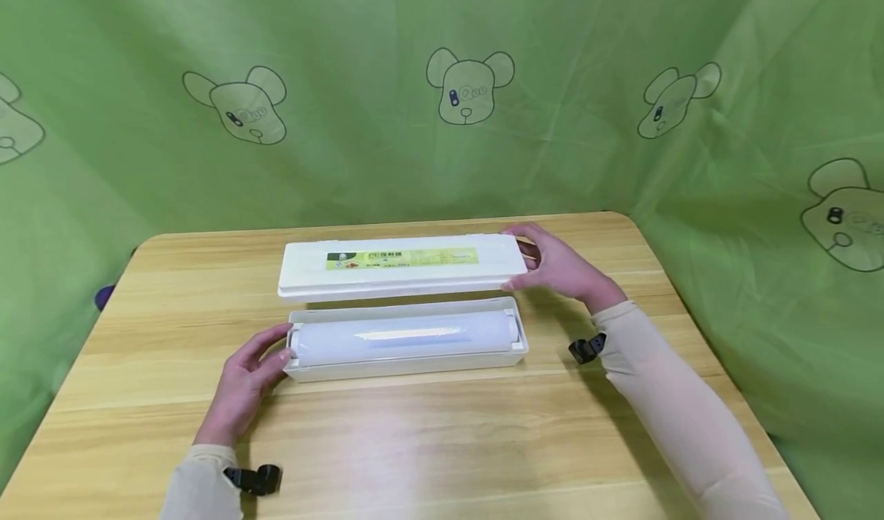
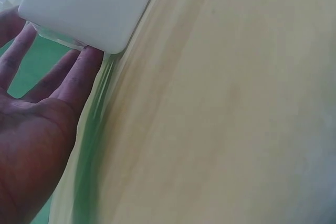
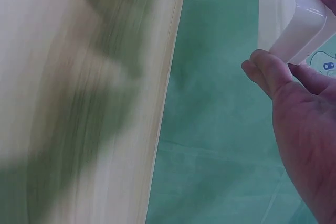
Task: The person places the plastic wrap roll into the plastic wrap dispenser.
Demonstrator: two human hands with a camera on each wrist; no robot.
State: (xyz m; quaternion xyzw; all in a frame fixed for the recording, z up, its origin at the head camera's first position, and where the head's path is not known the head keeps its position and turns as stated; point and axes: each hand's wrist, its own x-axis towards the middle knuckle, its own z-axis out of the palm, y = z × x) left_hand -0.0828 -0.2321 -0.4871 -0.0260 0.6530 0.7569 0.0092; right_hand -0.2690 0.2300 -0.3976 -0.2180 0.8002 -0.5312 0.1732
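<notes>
A long white cling film box (image 1: 407, 370) lies on the wooden table with its top off, a roll of cling film (image 1: 414, 341) inside. My left hand (image 1: 245, 378) holds the box's left end between thumb and fingers. In the left wrist view, fingertips of that hand (image 2: 42, 129) meet the end of the white box (image 2: 94, 9). Just behind the box, the white lid (image 1: 400, 282) with its yellow-green label is held up, label facing up. My right hand (image 1: 562, 267) grips the lid's right end, as the right wrist view shows with the lid (image 3: 299, 19) raised off the table.
The wooden table (image 1: 414, 443) extends around the box, its back edge behind the lid. A green curtain (image 1: 359, 167) with mouse-head drawings hangs behind and at both sides. Each wrist carries a small black camera (image 1: 262, 479). A dark purple object (image 1: 104, 297) shows beyond the left edge.
</notes>
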